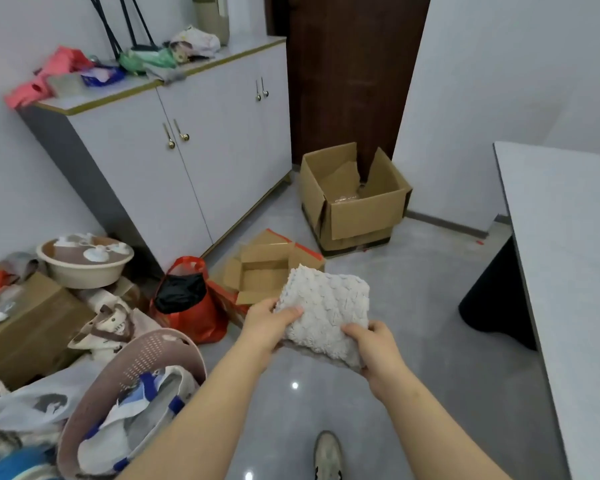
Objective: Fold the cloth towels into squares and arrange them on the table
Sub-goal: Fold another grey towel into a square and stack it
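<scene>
- Nearest, lower left: a perforated laundry basket [146,344] is being shown on the floor, with more cloths lying inside it
- Centre: a fluffy white towel [329,306], already folded to a thick, roughly square pad, is being held in the air above the floor, well apart from the table
- The towel's left edge is being pinched by the left hand [269,323], thumb on top and fingers underneath; its near right corner is being gripped likewise by the right hand [374,348]
- Advice for the carry: the layers are being best served by firm pressure at both edges, so that no fold is slipping open
- Right: the grey table [568,254] is being judged the destination; the pad is best being laid flat, squared to the table's edge
- Farthest: an open cardboard box [364,213] and a white cabinet [194,140] are being left out of the step
</scene>
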A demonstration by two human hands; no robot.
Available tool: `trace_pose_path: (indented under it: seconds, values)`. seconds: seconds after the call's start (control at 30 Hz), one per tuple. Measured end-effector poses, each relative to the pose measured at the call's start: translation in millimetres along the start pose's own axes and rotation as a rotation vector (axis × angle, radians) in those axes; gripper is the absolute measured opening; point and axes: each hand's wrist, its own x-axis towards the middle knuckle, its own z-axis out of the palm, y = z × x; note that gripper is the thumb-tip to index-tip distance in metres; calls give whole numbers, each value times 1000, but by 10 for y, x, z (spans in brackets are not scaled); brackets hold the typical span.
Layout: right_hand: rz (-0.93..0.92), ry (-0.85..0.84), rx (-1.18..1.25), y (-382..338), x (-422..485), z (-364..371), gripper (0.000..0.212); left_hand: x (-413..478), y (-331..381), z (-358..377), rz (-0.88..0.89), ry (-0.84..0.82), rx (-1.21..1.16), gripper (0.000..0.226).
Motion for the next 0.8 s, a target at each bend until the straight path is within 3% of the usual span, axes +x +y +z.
trace_pose_path:
  seconds: [0.2,0.37,0.8]
  values:
    - [18,-26,71,-757,946,0,13,922,588,422,13,-16,20,23]
    - [-10,2,71,-1440,1743,-40,16,1759,1193,873,63,-76,34,14]
    - [5,242,133,-2637,3755,-607,16,4001,2133,2475,13,-345,155,21]
